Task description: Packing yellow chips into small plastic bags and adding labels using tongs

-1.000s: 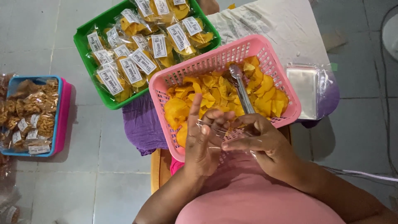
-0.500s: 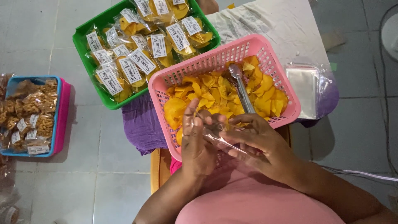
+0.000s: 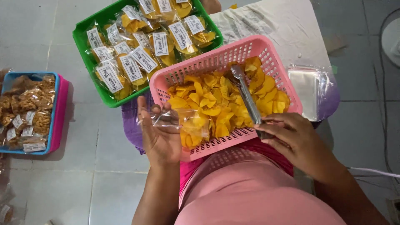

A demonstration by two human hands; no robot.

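The left hand [image 3: 160, 137] holds a clear plastic bag [image 3: 183, 125] open at the pink basket's [image 3: 208, 64] seven o'clock corner. The right hand [image 3: 291, 139], at five o'clock, grips metal tongs [image 3: 246, 93] that lie across the yellow chips [image 3: 216, 104], pointing toward eleven o'clock.
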